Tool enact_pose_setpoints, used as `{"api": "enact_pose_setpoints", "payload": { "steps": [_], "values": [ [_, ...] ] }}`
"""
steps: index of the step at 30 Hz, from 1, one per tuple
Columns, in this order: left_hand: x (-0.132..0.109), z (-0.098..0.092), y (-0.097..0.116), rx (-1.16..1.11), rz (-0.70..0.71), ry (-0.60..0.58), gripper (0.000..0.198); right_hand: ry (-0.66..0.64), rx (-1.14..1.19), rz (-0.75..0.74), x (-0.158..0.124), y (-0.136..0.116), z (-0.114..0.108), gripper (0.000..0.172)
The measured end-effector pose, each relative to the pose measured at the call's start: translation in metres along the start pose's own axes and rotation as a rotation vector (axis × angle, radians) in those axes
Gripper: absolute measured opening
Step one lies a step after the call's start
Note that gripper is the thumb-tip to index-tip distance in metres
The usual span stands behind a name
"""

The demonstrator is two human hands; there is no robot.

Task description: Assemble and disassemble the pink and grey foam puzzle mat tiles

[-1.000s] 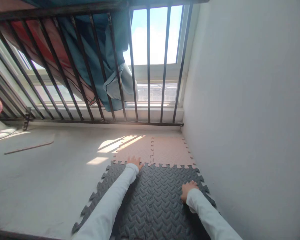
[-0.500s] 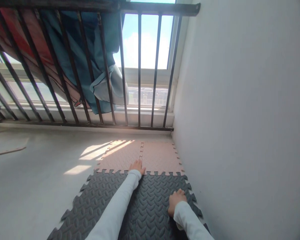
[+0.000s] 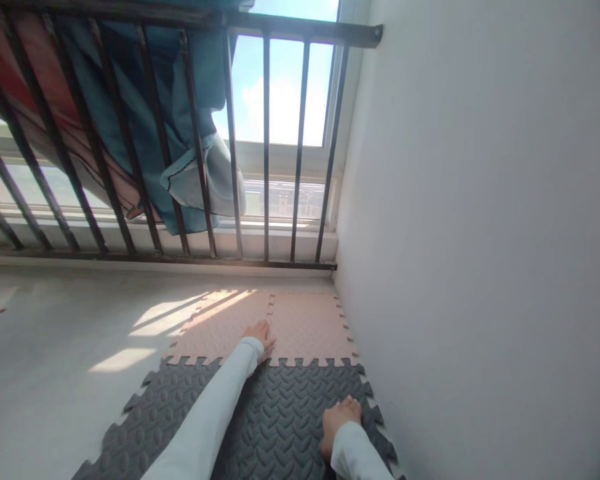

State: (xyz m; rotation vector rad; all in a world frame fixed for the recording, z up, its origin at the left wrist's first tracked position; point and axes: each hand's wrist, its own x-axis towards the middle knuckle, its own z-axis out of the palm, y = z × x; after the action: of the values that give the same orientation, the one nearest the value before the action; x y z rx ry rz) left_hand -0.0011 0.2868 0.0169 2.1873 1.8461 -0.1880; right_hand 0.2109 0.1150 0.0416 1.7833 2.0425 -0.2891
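My left hand [image 3: 261,335] rests palm down on the pink foam mat tiles [image 3: 307,327], with its fingers stretched out beside the seam between two tiles. Just behind that hand, the pink tiles' toothed edge meets the black textured foam mat [image 3: 285,413]. My right hand [image 3: 341,420] is curled into a fist and leans on the black mat near its right side. Nothing shows in either hand, though the underside of the fist is hidden.
A white wall [image 3: 470,253] rises close along the mats' right side. Beyond the pink tiles stands a dark metal railing [image 3: 265,263], with a blue and red cloth [image 3: 130,120] behind its bars. Grey floor [image 3: 45,380] lies to the left, with sunlit patches.
The scene has shifted left and slightly down in view. My left hand has slid a little forward, farther onto the pink tiles. My right fist stays on the black mat.
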Motion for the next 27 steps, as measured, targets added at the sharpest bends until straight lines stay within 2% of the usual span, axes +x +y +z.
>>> {"api": "enact_pose_setpoints", "payload": {
  "steps": [3,9,13,17,20,24,27],
  "values": [
    [0.005,-0.010,-0.004,0.016,0.036,0.006,0.047,-0.049,-0.052,0.098,-0.006,-0.002,-0.009,0.059],
    [0.030,-0.010,-0.001,0.008,0.042,-0.013,0.053,-0.050,-0.034,0.102,-0.006,-0.003,-0.005,0.060],
    [0.042,-0.005,0.004,0.002,0.018,-0.014,0.053,-0.069,-0.018,0.103,-0.005,-0.003,-0.003,0.066],
    [0.050,-0.011,0.003,0.010,0.017,0.008,0.052,-0.074,-0.028,0.072,-0.009,-0.001,-0.003,0.073],
    [0.059,-0.015,0.001,0.003,-0.016,0.028,0.053,-0.054,-0.016,0.064,-0.011,0.002,0.002,0.076],
    [0.067,-0.010,-0.001,-0.010,-0.069,0.040,0.052,-0.013,-0.045,0.087,-0.006,0.004,0.015,0.081],
    [0.066,-0.008,0.000,-0.011,-0.066,0.051,0.051,0.010,-0.041,0.083,-0.002,0.006,0.023,0.076]
  ]
}}
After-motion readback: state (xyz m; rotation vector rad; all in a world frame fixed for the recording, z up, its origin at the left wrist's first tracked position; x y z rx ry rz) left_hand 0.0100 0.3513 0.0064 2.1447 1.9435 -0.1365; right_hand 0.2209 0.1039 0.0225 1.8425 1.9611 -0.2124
